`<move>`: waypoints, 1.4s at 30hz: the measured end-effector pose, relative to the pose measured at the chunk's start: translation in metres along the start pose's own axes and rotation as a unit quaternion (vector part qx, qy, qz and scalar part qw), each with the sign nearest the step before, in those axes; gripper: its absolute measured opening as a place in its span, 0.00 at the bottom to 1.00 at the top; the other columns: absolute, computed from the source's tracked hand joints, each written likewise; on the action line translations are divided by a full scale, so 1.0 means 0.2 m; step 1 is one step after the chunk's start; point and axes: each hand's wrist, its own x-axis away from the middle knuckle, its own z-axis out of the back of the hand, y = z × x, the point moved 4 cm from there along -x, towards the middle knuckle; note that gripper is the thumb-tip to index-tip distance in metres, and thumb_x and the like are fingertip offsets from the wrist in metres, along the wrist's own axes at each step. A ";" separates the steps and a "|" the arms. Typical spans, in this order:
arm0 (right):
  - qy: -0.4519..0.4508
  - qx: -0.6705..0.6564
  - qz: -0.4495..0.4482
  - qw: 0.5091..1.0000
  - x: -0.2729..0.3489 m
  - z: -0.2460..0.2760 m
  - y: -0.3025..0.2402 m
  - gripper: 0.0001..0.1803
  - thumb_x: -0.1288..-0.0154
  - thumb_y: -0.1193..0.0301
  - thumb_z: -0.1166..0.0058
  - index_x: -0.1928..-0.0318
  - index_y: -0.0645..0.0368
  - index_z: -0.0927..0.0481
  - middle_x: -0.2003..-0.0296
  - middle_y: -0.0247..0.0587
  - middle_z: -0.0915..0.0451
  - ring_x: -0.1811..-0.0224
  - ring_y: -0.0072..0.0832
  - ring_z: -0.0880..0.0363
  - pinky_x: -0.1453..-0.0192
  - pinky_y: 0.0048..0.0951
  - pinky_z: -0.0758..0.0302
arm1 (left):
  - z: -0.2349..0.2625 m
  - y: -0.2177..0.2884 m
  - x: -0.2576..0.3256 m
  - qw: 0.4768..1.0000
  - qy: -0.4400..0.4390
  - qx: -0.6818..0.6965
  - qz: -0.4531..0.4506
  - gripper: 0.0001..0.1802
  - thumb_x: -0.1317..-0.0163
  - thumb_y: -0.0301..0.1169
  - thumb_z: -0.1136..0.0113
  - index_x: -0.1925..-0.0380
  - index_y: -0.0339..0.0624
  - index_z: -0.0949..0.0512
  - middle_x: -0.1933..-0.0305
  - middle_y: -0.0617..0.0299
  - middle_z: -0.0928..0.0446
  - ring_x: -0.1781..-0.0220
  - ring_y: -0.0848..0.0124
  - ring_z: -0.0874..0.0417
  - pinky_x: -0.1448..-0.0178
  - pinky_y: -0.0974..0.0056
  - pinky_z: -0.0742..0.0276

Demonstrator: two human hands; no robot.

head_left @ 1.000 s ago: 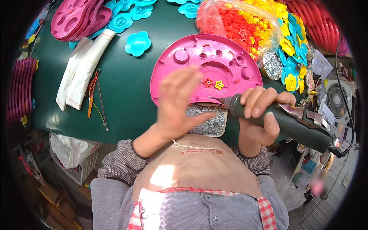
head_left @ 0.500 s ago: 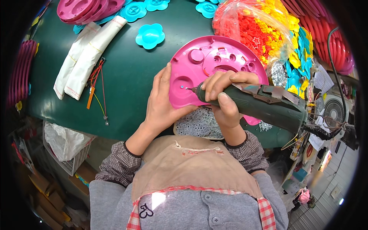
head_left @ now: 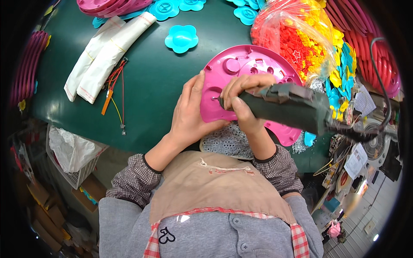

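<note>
A bright pink rounded plastic shell (head_left: 232, 112) with moulded posts and recesses lies on the green table before me. My left hand (head_left: 189, 109) grips its left edge, fingers stretched along the side and thumb along the near rim. In my right hand (head_left: 247, 101) is a dark electric screwdriver (head_left: 288, 107), held nearly level, its cord running off to the right. Its bit points left into the shell's round recess and meets a small screw (head_left: 214, 98) there. My right hand and the screwdriver hide part of the shell.
Close to my apron sits a tray of small metal screws (head_left: 226, 139). A plastic bag of red and yellow parts (head_left: 297, 43) stands far right, near stacked pink shells (head_left: 365, 47). White wrapped bundles (head_left: 109, 53), wired parts (head_left: 114, 92) and a blue flower piece (head_left: 181, 39) lie on the table.
The screwdriver's bit has shifted left relative to the shell, onto the screw. The whole view has slid a little, and a small blue piece now shows beside the shell's right end.
</note>
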 end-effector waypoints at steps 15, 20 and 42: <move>0.071 0.084 -0.083 0.990 0.47 0.31 -0.43 0.24 0.32 0.78 0.37 0.43 0.59 0.35 0.69 0.45 0.20 0.70 0.32 0.20 0.60 0.40 0.19 | -0.15 0.35 0.07 0.961 -0.097 -0.108 -0.235 0.17 0.51 0.39 0.20 0.60 0.52 0.12 0.58 0.71 0.20 0.49 0.67 0.21 0.38 0.55 0.35; 0.067 -0.012 0.019 0.997 0.41 0.32 -0.64 0.24 0.32 0.78 0.38 0.41 0.55 0.35 0.69 0.43 0.20 0.70 0.31 0.21 0.57 0.42 0.19 | -0.31 0.38 0.06 0.937 -0.154 -0.128 -0.285 0.10 0.49 0.35 0.23 0.68 0.51 0.15 0.64 0.70 0.24 0.54 0.66 0.22 0.41 0.55 0.34; 0.048 -0.075 0.099 0.991 0.38 0.39 -0.72 0.27 0.32 0.77 0.40 0.36 0.54 0.35 0.68 0.43 0.18 0.70 0.33 0.20 0.56 0.44 0.19 | -0.23 0.44 -0.02 0.941 -0.170 0.069 -0.283 0.38 0.49 0.20 0.21 0.36 0.40 0.26 0.60 0.62 0.08 0.62 0.65 0.16 0.48 0.60 0.27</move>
